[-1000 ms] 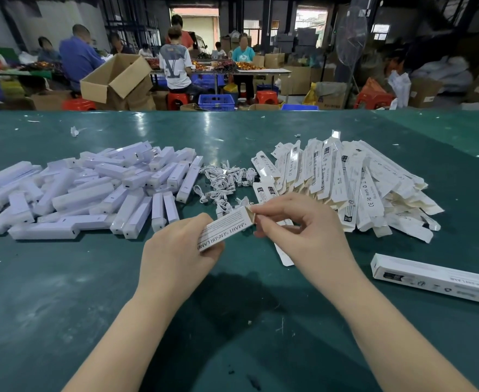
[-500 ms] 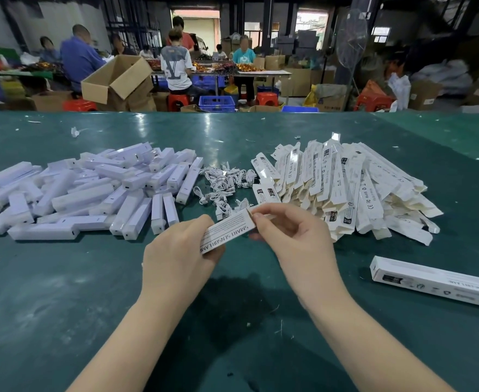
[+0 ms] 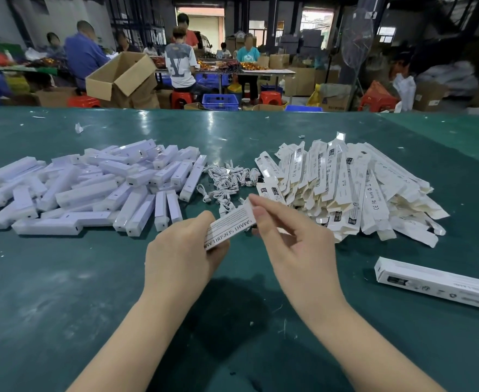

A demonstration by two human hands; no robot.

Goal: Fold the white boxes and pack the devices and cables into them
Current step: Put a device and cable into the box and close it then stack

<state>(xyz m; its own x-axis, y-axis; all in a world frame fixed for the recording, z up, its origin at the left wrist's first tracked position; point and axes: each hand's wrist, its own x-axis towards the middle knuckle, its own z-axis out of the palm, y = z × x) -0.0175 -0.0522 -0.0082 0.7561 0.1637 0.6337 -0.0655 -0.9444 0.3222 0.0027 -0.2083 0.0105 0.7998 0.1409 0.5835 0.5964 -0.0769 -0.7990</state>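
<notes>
Head view shows both the left hand [image 3: 184, 250] and right hand [image 3: 292, 239] pinching one half-folded box [image 3: 230, 226] above the table; one finished box [image 3: 436, 281] lies right (piles of devices [image 3: 91, 188], cables [image 3: 227, 182], flat boxes [image 3: 346, 188] remain).

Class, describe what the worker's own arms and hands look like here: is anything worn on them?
Both forearms are bare up to the frame's bottom edge: no sleeves show. The left hand and right hand wear no gloves, and no rings, watch or bracelets are visible. The visible fingernails look short and unpainted.
</notes>
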